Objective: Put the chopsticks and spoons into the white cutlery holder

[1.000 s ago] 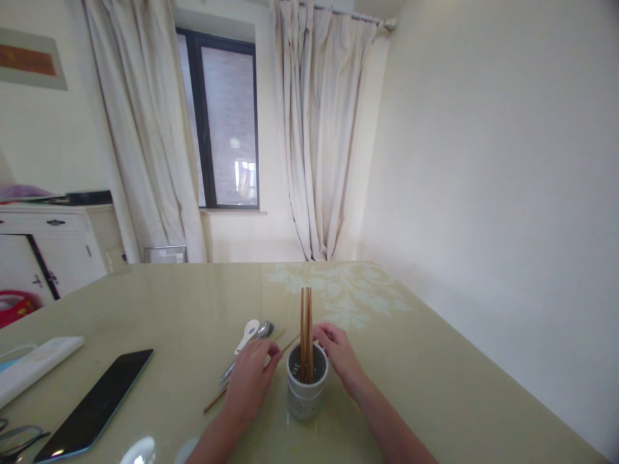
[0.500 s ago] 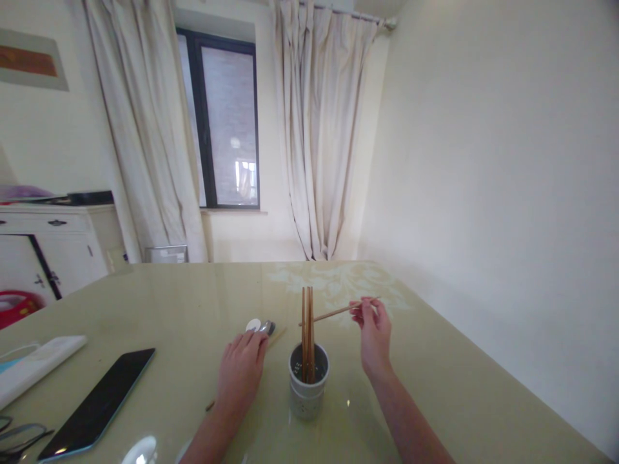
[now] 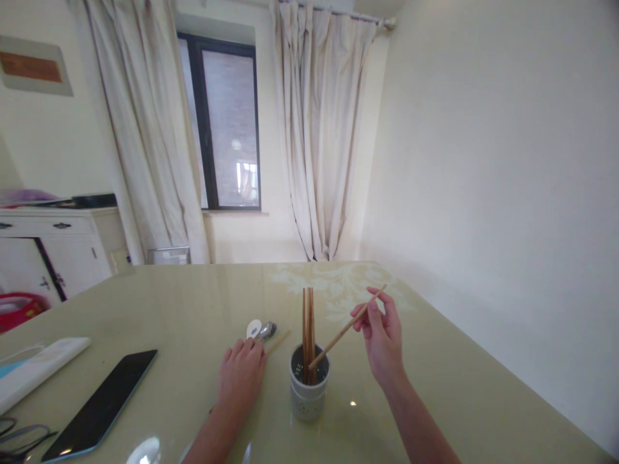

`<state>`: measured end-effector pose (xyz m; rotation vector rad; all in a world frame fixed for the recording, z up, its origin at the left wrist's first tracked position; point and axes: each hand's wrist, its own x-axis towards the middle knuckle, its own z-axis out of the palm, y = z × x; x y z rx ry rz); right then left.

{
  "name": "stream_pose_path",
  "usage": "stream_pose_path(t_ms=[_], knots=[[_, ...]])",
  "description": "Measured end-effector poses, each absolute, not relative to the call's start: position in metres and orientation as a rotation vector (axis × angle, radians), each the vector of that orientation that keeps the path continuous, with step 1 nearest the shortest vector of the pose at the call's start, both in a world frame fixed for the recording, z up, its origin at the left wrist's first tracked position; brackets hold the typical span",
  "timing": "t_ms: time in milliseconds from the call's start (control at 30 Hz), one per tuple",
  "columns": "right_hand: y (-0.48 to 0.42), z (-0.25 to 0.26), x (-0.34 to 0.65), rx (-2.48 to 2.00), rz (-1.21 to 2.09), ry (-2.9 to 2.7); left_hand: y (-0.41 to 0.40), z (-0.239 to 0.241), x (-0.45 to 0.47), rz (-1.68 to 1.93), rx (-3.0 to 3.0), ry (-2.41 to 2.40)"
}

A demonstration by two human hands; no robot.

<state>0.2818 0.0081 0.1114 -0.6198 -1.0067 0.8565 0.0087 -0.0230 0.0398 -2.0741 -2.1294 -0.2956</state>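
My right hand [image 3: 384, 341] pinches a wooden chopstick [image 3: 344, 330] between thumb and fingers. It slants down to the left, its lower end at the mouth of a light grey cup [image 3: 308, 403]. Several other chopsticks [image 3: 308, 316] stand upright in that cup, which has dark holes in its bottom. To the left of the cup, my left hand [image 3: 242, 370] is closed palm down over spoon handles on the table. A white spoon [image 3: 254, 328] and a metal spoon [image 3: 267, 331] stick out past its fingers. Beside the thumb another chopstick [image 3: 279, 341] shows; its rest is hidden under the hand.
A dark-screened tablet [image 3: 104, 403] lies on the glossy table [image 3: 193, 296] at the left. Left of it are a white flat box [image 3: 43, 370] and some cables [image 3: 24, 435]. A shiny rounded thing [image 3: 145, 451] shows at the front edge. A wall [image 3: 507, 193] runs along the right.
The chopstick in my right hand has tilted more steeply, and its lower end has dropped from beside the standing chopsticks to the cup's mouth. My left hand has stayed nearly still.
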Motion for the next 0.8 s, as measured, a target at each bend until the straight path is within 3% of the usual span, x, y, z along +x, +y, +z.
stream_pose_path(t_ms=[633, 800], knots=[[0.008, 0.089, 0.26, -0.765, 0.919, -1.376, -0.025, 0.04, 0.013, -0.306, -2.124, -2.101], [0.012, 0.082, 0.263, -0.898, 0.756, -1.547, -0.027, 0.043, 0.017, -0.377, -2.125, -2.086]])
